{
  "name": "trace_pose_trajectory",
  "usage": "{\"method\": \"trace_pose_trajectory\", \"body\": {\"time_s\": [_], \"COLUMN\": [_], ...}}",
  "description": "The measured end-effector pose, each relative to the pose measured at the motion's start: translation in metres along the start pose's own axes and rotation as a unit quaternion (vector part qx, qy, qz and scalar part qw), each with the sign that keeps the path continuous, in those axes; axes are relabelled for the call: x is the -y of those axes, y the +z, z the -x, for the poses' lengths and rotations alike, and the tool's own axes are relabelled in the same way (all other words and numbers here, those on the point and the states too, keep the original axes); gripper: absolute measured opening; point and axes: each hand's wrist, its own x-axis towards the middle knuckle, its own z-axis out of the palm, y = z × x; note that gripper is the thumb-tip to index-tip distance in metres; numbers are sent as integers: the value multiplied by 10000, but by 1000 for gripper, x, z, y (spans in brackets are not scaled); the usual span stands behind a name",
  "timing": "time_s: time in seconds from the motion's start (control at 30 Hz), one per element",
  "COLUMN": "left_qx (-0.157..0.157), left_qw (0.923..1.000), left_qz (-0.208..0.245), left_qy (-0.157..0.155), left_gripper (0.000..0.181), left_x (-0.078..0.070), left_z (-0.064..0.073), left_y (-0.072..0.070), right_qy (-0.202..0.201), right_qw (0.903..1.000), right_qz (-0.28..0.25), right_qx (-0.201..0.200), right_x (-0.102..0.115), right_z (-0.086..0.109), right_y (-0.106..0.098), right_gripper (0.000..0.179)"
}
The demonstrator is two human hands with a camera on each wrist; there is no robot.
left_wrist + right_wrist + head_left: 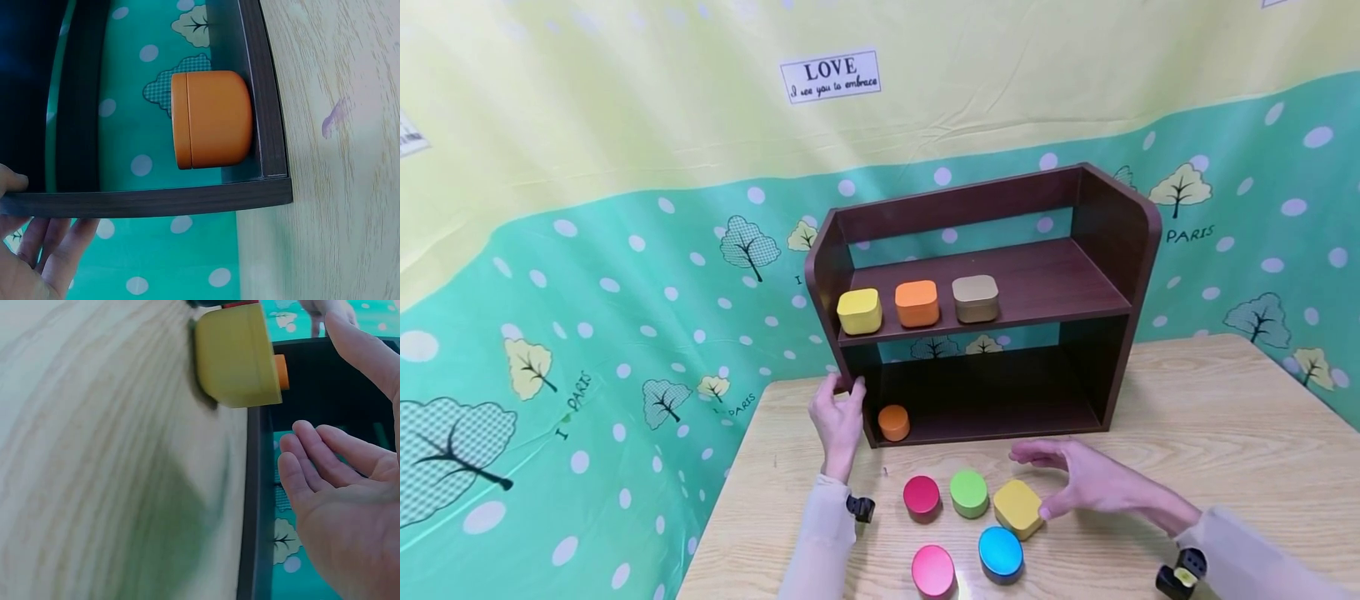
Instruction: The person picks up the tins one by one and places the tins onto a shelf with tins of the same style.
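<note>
My left hand (838,423) grips the left side panel of a dark brown two-tier shelf (977,429); in the left wrist view the thumb lies inside the panel and the fingers (72,247) outside. Close to that panel, a round orange tin (215,119) sits on the lower tier. My right hand (1093,479) is spread with thumb and fingers apart, just right of a rounded-square yellow tin (1017,507) on the table. The right wrist view shows its palm (350,506) with nothing in it, beside the yellow tin (234,356).
Round red (922,497), green (969,492), pink (933,571) and blue (1001,553) tins stand on the wooden table (1210,417) before the shelf. On the upper tier are yellow (860,312), orange (917,303) and beige (976,298) rounded-square tins. A patterned curtain (647,292) hangs behind.
</note>
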Motion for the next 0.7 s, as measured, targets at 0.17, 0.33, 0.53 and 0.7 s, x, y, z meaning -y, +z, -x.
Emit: {"method": "trace_pose_trajectory", "body": {"time_s": [0.17, 0.33, 0.53, 0.7], "left_qx": [10, 43, 58, 70], "left_qw": [10000, 10000, 9999, 9999], "left_qz": [40, 61, 70, 117], "left_qy": [-8, -55, -79, -24], "left_gripper": [8, 7, 5, 6], "left_x": [-1, -1, -2, -2], "left_z": [0, 1, 1, 0], "left_y": [0, -1, -1, -1], "right_qy": [-2, -70, -119, 25], "right_qw": [9999, 9998, 9992, 9984], "right_qz": [57, -106, -319, -479], "right_qx": [98, 137, 209, 287], "right_x": [-7, -15, -24, -28], "right_z": [0, -1, -3, -6], "right_y": [5, 8, 13, 17], "right_gripper": [88, 86, 85, 87]}}
